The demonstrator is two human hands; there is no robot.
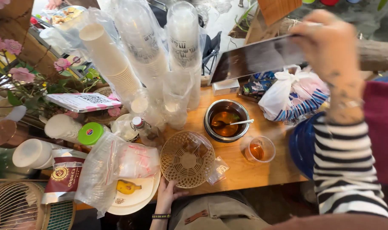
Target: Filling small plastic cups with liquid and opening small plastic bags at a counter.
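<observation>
Wicker basket [187, 159]: round, woven, on wooden counter [240, 172] near its front edge. Left hand [167, 196] open, fingertips touching its rim. Right hand [330, 44] raised, gripping dark flat tablet [257, 57]. Steel bowl [226, 120] with spoon just behind.

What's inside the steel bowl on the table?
The steel bowl holds brown liquid and a metal spoon, handle resting on the right rim. The liquid hides the bowl's bottom and the spoon's tip.

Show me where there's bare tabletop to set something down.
Bare wood lies along the near edge of the table, between the woven basket and the small plastic cup, below the metal bowl. The left is crowded with cup stacks, bags and plates.
</observation>
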